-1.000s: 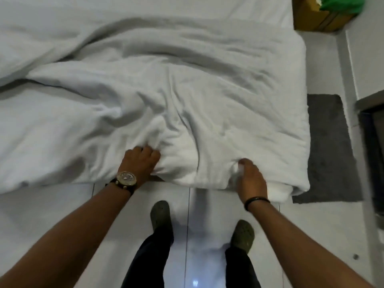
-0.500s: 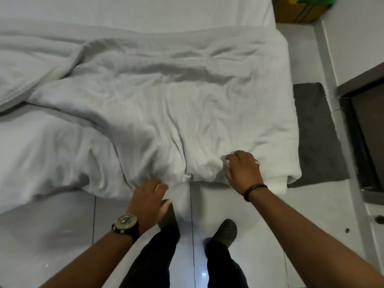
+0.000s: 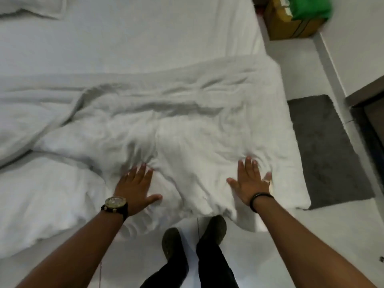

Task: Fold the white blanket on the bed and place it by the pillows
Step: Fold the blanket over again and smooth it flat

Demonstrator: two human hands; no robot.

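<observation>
Right now the white blanket (image 3: 187, 129) lies crumpled across the near part of the bed (image 3: 145, 42), with its thick folded edge hanging a little over the side, above the floor (image 3: 270, 256). Both hands rest flat on this near edge. The left hand (image 3: 135, 188) presses the blanket with its fingers (image 3: 143, 169) straight and spread, thumb out to the side; a watch (image 3: 115, 203) is on this wrist. The right hand (image 3: 251, 181) lies the same way, palm down and fingers straight, well apart from the left, with a black band (image 3: 260, 199) on its wrist. A pillow (image 3: 31, 7) sits at the far left corner of the bed. Beside the bed a grey mat (image 3: 324, 150) lies on the floor, and farther away stands a cardboard box (image 3: 291, 26) with something green on top.
</observation>
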